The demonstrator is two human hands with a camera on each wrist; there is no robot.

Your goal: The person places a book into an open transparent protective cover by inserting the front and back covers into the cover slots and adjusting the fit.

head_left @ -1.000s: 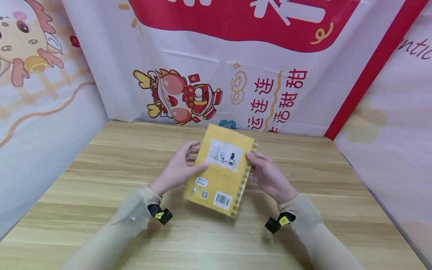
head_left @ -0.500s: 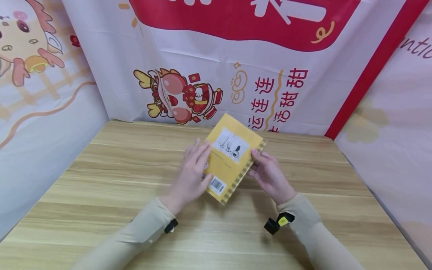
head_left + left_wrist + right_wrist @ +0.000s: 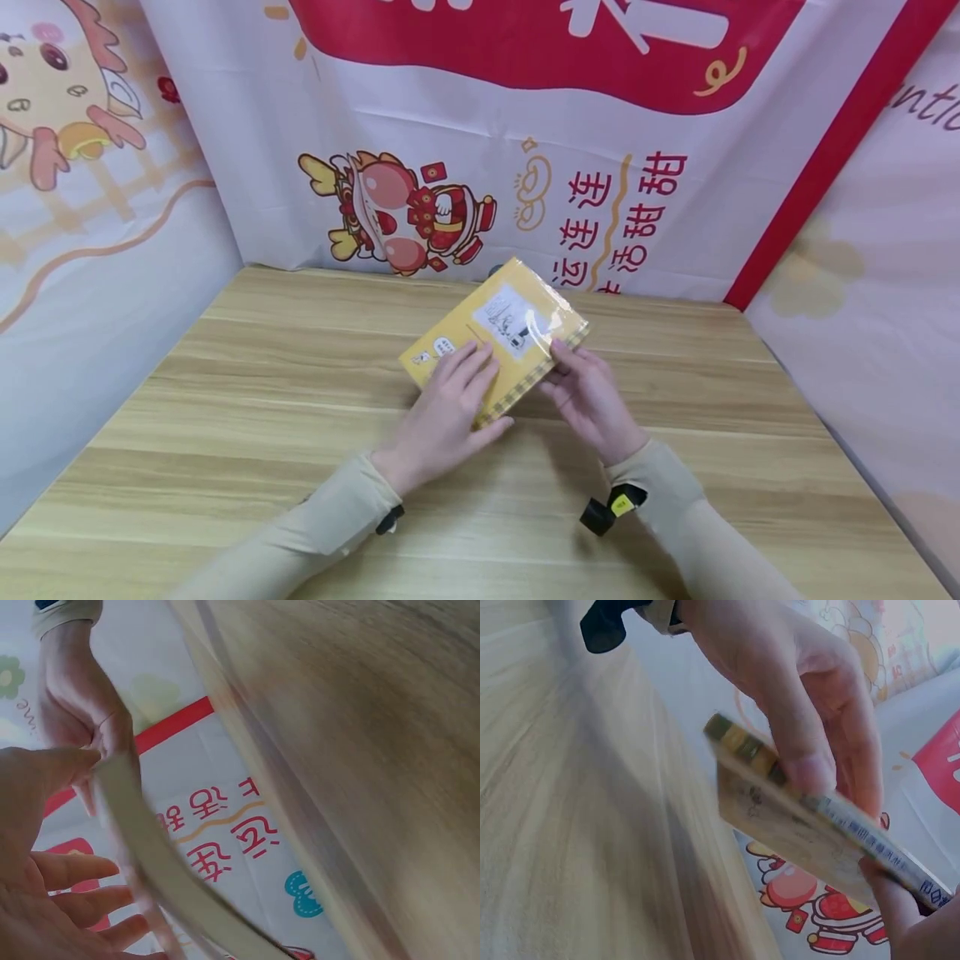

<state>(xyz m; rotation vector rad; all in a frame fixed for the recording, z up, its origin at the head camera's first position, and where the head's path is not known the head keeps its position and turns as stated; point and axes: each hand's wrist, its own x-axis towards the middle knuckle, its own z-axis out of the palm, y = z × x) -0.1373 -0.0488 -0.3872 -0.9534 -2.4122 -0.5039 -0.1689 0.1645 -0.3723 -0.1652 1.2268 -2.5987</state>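
A yellow book [image 3: 517, 317] with a checked spine is held tilted above the table, its back cover facing up in the head view. My right hand [image 3: 588, 400] pinches it at the spine side, thumb on top and fingers underneath. My left hand [image 3: 442, 417] lies across the lower part of the cover with fingers nearly straight, covering the barcode area. Its thumb touches the spine edge. The right wrist view shows the printed spine of the book [image 3: 862, 832] with the left thumb against it. In the left wrist view, the book's edge [image 3: 165, 847] is blurred, beside the left fingers.
A wood-grain table [image 3: 225, 433] lies beneath both hands. Behind it hangs a white and red printed cloth [image 3: 450, 100] with a cartoon dragon. Printed cloths also line the left and right sides. A black wrist camera [image 3: 600, 517] hangs under the right wrist.
My left hand released the book's left edge and moved over onto the cover. The book has turned clockwise in the right hand, then tipped flatter; its top now lies further right.
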